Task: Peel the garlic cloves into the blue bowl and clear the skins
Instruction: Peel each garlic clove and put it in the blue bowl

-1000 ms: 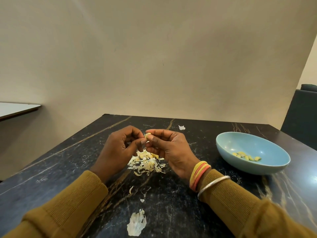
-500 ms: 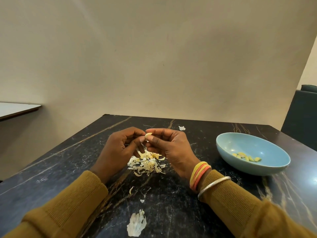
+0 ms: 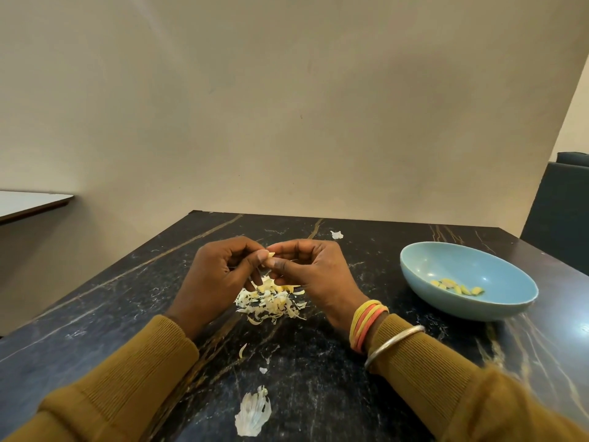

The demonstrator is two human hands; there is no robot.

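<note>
Head view: garlic clove [image 3: 271, 255] between left hand [image 3: 216, 277] and right hand [image 3: 314, 272]

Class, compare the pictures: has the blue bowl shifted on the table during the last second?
No. The blue bowl keeps its place on the table, same gap to its far edge.

no readable text, no labels, no brands, no numbers anywhere

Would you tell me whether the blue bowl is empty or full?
Nearly empty: the blue bowl holds only a few peeled garlic cloves on its bottom.
</note>
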